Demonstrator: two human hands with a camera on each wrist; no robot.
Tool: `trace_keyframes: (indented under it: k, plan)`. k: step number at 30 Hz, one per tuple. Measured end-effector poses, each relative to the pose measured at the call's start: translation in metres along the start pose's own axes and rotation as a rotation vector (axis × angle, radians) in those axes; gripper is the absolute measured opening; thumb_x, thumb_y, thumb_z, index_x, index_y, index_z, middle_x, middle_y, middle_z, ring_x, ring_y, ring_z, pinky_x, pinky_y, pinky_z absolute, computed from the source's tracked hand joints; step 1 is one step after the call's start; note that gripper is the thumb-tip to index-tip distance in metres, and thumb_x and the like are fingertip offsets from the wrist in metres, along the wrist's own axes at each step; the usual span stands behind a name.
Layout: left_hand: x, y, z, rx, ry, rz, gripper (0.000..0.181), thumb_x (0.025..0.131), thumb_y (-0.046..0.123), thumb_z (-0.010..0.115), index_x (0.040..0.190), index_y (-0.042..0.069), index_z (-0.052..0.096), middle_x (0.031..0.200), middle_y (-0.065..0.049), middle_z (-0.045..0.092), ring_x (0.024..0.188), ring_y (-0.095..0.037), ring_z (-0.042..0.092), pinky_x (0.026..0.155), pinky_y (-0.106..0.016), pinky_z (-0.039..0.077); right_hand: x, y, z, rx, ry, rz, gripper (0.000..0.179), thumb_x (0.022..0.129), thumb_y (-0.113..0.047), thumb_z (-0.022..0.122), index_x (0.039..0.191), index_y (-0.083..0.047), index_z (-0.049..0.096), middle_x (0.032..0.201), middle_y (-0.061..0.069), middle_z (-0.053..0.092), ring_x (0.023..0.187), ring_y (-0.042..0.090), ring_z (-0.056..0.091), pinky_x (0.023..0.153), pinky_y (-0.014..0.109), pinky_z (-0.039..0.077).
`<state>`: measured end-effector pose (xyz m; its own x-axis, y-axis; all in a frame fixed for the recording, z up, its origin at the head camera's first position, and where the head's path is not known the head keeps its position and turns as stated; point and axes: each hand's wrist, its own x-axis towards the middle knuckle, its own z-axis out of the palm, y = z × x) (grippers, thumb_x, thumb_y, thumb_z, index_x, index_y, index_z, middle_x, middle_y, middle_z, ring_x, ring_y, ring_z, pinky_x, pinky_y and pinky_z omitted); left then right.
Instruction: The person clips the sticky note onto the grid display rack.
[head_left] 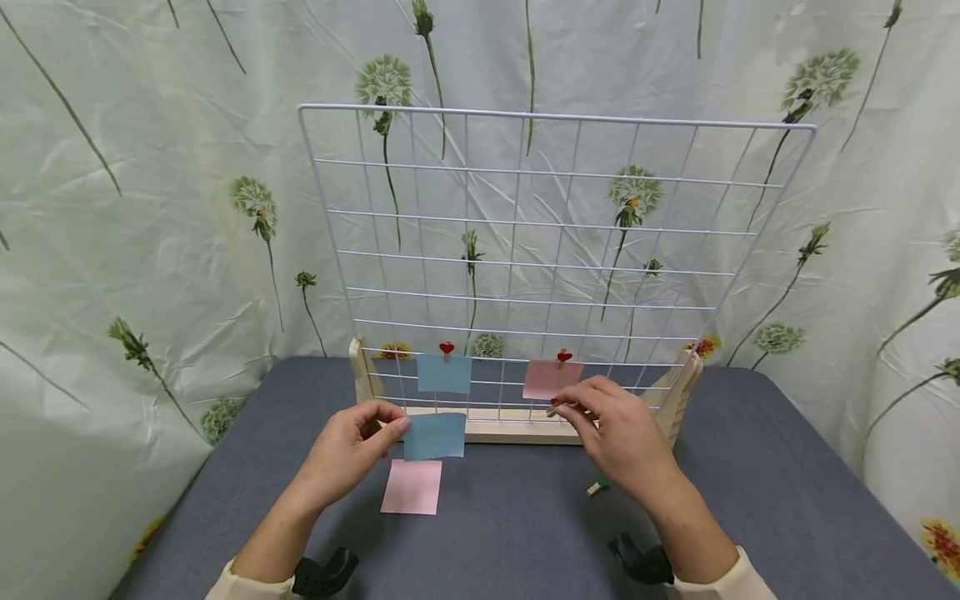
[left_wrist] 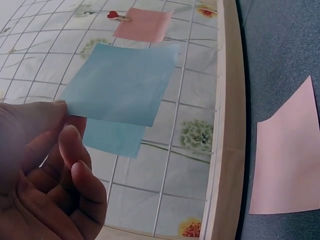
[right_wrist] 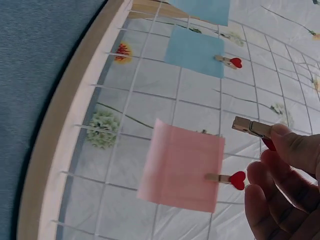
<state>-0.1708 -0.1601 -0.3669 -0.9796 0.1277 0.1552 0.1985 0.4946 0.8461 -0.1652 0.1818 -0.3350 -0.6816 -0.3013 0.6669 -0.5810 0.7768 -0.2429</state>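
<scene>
My left hand (head_left: 352,454) pinches a blue sticky note (head_left: 435,436) by its left edge, in front of the wire grid (head_left: 525,250). Between thumb and fingers, my right hand (head_left: 622,425) holds a small wooden clothespin (right_wrist: 250,126) with a red piece on it, partly hidden by the thumb. Clipped to a low wire of the grid are another blue note (head_left: 444,374) and a pink note (head_left: 547,380), each under a clothespin with a red heart (right_wrist: 237,180). On the table below the left hand lies a loose pink note (head_left: 412,487).
Wooden feet and a wooden base bar (head_left: 517,432) support the grid on the dark table (head_left: 510,542). Near the right wrist lies a clothespin with a green piece (head_left: 597,486). A flower-printed curtain (head_left: 187,108) hangs behind the grid.
</scene>
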Motion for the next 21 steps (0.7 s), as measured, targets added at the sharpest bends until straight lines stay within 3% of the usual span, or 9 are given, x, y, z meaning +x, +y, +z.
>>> trace_keyframes:
  k: [6, 13, 21]
  plan:
    - [0.004, -0.001, -0.002, -0.023, 0.045, 0.043, 0.018, 0.097, 0.031, 0.072, 0.103, 0.014, 0.072, 0.080, -0.006, 0.066, 0.067, -0.018, 0.060, 0.056, -0.027, 0.046, 0.015, -0.006, -0.004, -0.002, 0.000, -0.010, 0.015, 0.086, -0.013, 0.082, 0.100, -0.015, 0.077, 0.095, 0.000, 0.072, 0.076, 0.008, 0.061, 0.064, 0.028, 0.054]
    - [0.009, 0.005, -0.003, -0.045, 0.071, 0.062, 0.020, 0.097, 0.033, 0.071, 0.103, 0.015, 0.071, 0.069, -0.007, 0.056, 0.052, -0.011, 0.047, 0.046, -0.028, 0.039, 0.030, -0.010, -0.006, -0.009, 0.020, -0.049, 0.013, 0.088, -0.014, 0.080, 0.100, -0.012, 0.078, 0.094, 0.002, 0.073, 0.075, 0.012, 0.065, 0.064, 0.032, 0.055]
    - [0.018, 0.011, -0.001, -0.015, 0.110, 0.095, 0.016, 0.098, 0.029, 0.071, 0.104, 0.015, 0.072, 0.078, -0.011, 0.062, 0.064, -0.015, 0.054, 0.054, -0.027, 0.043, 0.045, -0.017, -0.010, -0.002, -0.002, -0.067, 0.010, 0.093, -0.018, 0.075, 0.101, -0.014, 0.078, 0.095, -0.002, 0.073, 0.075, 0.009, 0.064, 0.064, 0.030, 0.053]
